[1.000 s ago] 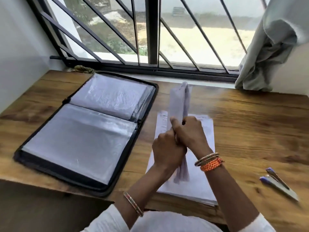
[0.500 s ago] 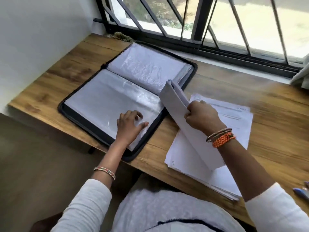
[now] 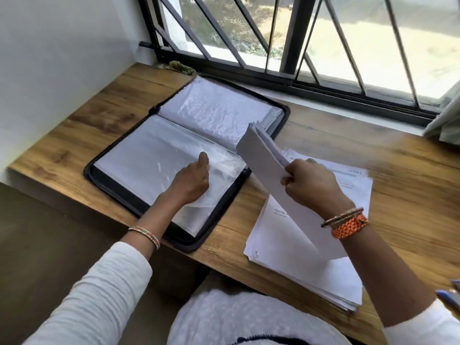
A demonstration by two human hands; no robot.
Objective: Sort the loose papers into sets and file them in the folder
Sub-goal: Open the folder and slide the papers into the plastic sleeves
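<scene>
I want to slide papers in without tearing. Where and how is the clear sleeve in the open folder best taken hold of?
Pinch the clear sleeve at its loose right edge, near the lifted lower corner beside the left hand, coming from the right, probably. The spine side is bound into the folder, so only that edge seems free.

left hand (image 3: pixel 190 181) now off the paper set (image 3: pixel 268 170), lifting a plastic sleeve (image 3: pixel 219 170) in the folder (image 3: pixel 104 158)
</scene>
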